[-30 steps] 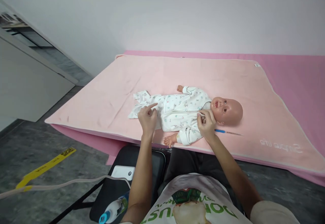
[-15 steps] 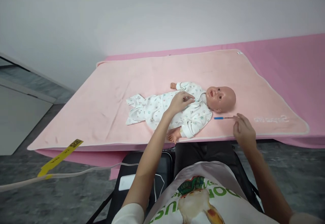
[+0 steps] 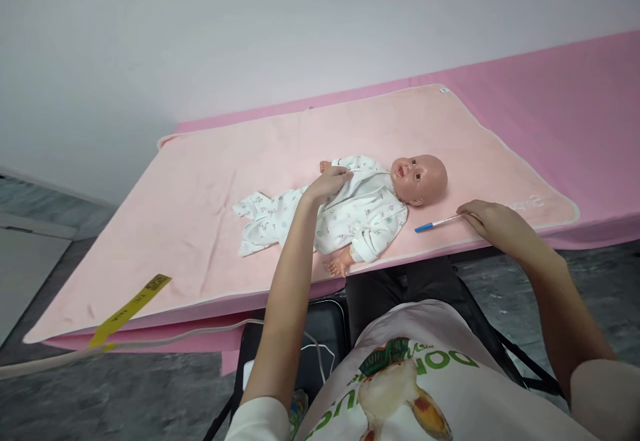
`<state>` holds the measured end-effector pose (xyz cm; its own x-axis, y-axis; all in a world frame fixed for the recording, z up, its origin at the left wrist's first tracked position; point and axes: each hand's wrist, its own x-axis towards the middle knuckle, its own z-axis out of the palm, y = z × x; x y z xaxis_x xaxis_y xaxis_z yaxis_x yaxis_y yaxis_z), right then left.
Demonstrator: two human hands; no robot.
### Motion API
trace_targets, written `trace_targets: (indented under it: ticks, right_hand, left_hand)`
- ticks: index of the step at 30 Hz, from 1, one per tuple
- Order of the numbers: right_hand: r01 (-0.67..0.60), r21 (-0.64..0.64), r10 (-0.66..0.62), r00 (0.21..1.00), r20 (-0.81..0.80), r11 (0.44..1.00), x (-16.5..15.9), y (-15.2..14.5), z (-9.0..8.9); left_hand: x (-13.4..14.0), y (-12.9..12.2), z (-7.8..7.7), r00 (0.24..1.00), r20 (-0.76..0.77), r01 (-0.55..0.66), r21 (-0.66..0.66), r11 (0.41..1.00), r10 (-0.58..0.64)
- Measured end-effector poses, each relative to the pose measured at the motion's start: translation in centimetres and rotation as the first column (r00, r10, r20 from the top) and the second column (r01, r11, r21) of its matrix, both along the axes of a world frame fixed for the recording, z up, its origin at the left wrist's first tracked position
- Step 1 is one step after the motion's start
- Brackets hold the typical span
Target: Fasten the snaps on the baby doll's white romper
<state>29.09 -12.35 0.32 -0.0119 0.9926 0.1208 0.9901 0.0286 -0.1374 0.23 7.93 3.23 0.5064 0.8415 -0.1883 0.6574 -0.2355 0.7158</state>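
Note:
A baby doll [image 3: 423, 177] lies face up, dressed in a white printed shirt [image 3: 367, 211] and matching trousers [image 3: 263, 227]. My left hand [image 3: 329, 182] is closed at the front of the shirt, its fingertips gripping the raised edge of the cloth; the pale inner side of the flap shows beside them. To the right of the doll's shoulder, my right hand [image 3: 487, 219] pinches the far end of a thin clear stick with a blue end [image 3: 434, 225], which resembles a thermometer. Its blue end points left, just above the blanket.
Under the doll is a pale pink blanket [image 3: 200, 214] on a darker pink table cover [image 3: 565, 121]. A white cable [image 3: 165, 342] with a yellow tag [image 3: 131, 306] crosses the left front. A black case-like thing [image 3: 325, 314] lies beside my lap.
My left hand has moved left and taken hold of the shirt's front edge, which is now pulled up. My right hand has turned, still holding the stick. The view has shifted and tilted.

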Motion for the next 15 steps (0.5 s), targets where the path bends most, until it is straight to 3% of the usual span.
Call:
trace_targets:
  ticks: [3, 7, 10, 15]
  right_hand:
    - [-0.038, 0.043, 0.041, 0.997, -0.061, 0.998, -1.1, 0.8, 2.8]
    - [-0.064, 0.143, 0.082, 0.989, -0.125, 0.988, -3.4, 3.9, 5.6]
    - [-0.033, 0.2, 0.055, 0.993, -0.101, 0.979, -5.4, 7.1, 6.2]
    - [0.001, 0.173, 0.008, 0.999, -0.051, 0.985, -8.5, 11.6, 5.5]
  left_hand:
    - [0.5, 1.8, 0.2, 0.984, -0.155, -0.075, 0.072, 0.995, 0.086]
    - [1.7, 2.8, 1.7, 0.923, -0.366, 0.046, 0.42, 0.906, 0.123]
    - [2.6, 2.3, 3.3, 0.88, -0.448, 0.139, 0.558, 0.818, 0.156]
    - [2.9, 1.2, 4.3, 0.853, -0.505, 0.254, 0.627, 0.737, 0.135]
